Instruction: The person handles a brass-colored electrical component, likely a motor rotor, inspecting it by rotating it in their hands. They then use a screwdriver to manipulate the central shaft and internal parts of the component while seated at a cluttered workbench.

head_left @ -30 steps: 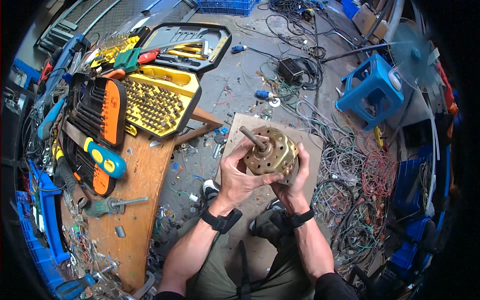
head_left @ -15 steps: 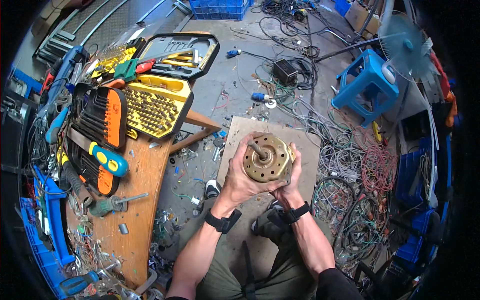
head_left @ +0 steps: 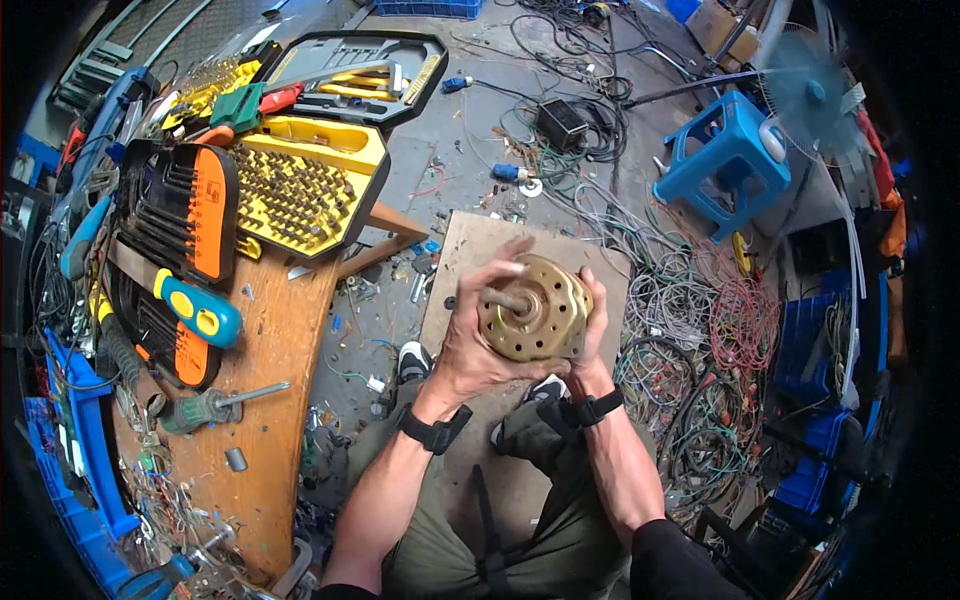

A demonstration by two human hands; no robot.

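Note:
A round, gold-coloured metal electric motor (head_left: 541, 328) with a holed end cover sits between my hands, above a brown board on the floor. Its shaft points up and to the left. My left hand (head_left: 466, 345) cups the motor's left and lower side; its upper fingers are bent near the shaft and smeared by motion. My right hand (head_left: 594, 335) is wrapped round the motor's right side, its fingers partly hidden behind the housing. Both wrists wear black straps.
Left stands a wooden bench (head_left: 270, 400) with a yellow bit case (head_left: 345, 165), orange hex-key holders (head_left: 212, 215) and a green-handled screwdriver (head_left: 205, 410). Tangled wires (head_left: 690, 300) cover the floor at right, near a blue stool (head_left: 735, 170) and a fan (head_left: 815, 95).
My left hand's upper fingers have lifted and shifted on the motor. The motor has turned slightly, its shaft now leaning further left. The whole view has shifted a little.

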